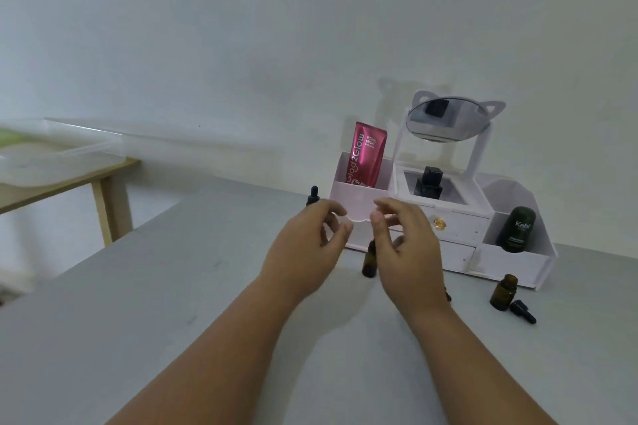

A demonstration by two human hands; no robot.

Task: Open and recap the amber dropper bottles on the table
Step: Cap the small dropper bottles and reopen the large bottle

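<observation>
A white organizer (445, 217) stands on the grey table (172, 303). In front of it both hands, left hand (307, 245) and right hand (407, 245), hover loosely spread, empty, flanking one amber bottle (369, 260). An uncapped bottle (503, 291) and its dropper cap (523, 310) sit before the organizer's right end.

The left hand (307, 245) hides all but the dropper cap of the bottle behind it (313, 196). The right hand (405, 248) covers the upper part of the middle amber bottle (369, 264). A dark object at the right wrist (448, 296) is mostly concealed. Both forearms are cut off by the lower edge. The clear tray (58, 155) is cropped at left.
</observation>
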